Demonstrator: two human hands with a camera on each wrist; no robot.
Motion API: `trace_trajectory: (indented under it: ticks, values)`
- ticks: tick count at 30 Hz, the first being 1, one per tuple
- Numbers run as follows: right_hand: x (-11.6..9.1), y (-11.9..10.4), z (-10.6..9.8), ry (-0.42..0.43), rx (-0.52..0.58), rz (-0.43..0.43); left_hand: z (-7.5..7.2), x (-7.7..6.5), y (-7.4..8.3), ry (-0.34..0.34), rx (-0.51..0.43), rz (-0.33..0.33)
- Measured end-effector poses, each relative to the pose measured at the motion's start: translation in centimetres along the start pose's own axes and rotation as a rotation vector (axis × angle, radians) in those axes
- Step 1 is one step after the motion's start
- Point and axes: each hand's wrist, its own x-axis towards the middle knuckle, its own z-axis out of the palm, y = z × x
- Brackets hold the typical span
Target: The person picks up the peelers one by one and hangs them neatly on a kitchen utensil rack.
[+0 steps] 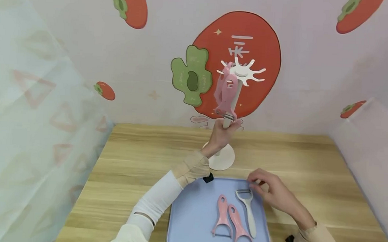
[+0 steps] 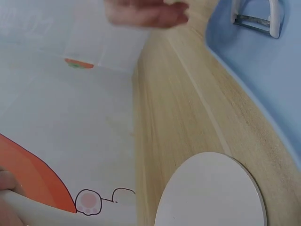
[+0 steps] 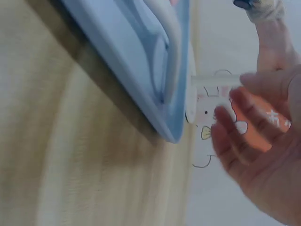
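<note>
My left hand [image 1: 220, 136] grips the post of a white utensil stand [image 1: 243, 71], whose hooks fan out at the top. A pink peeler [image 1: 229, 94] hangs from a front hook, with another pink item [image 1: 219, 87] partly hidden behind it. My right hand [image 1: 273, 192] is over the far right corner of a blue tray [image 1: 189, 222], its fingers loosely bent and holding nothing in the right wrist view. Close below lies a white peeler [image 1: 250, 215], blade end toward the stand. Beside it are two pink peelers, one left [image 1: 223, 213] and one middle [image 1: 237, 221], blades toward me.
The stand's round white base [image 2: 211, 197] sits on the wooden table [image 1: 133, 161] just beyond the tray. A patterned backdrop [image 1: 149, 97] with persimmon pictures rises behind the table, and side sheets [image 1: 24, 128] flank it.
</note>
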Motion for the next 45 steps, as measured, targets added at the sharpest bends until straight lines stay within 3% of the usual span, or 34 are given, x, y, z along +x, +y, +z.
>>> trace_trajectory:
  ticks: [4,8,11,16,19,23,26,30,36,42,45]
  values:
    - [-1.7,-0.7,-0.1,-0.018,-0.056,-0.083,1.2,0.1,0.0,-0.023,0.021,-0.002]
    - [-2.8,-1.3,0.7,-0.017,-0.203,-0.137,1.4,0.2,-0.1,0.003,0.066,0.019]
    - [-3.3,-1.7,1.5,-0.077,-0.289,-0.135,0.9,0.1,-0.2,0.036,0.109,0.043]
    - [-3.8,-1.8,2.3,-0.185,-0.307,-0.081,0.5,0.0,-0.2,0.078,0.146,0.079]
    - [-3.8,-1.9,2.8,-0.150,-0.323,-0.084,0.5,0.0,-0.2,0.084,0.150,0.091]
    - [-3.7,-2.3,3.6,-0.036,-0.392,-0.093,0.5,0.0,-0.2,0.083,0.162,0.097]
    - [-3.8,-2.8,4.3,0.008,-0.435,0.000,0.6,-0.1,-0.3,0.080,0.160,0.093]
    - [-3.8,-3.3,5.0,0.006,-0.439,0.188,0.6,-0.1,-0.5,0.090,0.159,0.093]
    - [-3.7,-3.6,5.8,0.068,-0.470,0.308,0.5,-0.1,-0.4,0.091,0.166,0.086]
    - [-3.3,-4.1,5.9,0.007,-0.452,0.493,0.3,0.0,-0.5,0.072,0.147,0.122]
    - [-3.1,-4.3,5.9,-0.021,-0.406,0.547,0.1,0.0,-0.7,0.037,0.123,0.118]
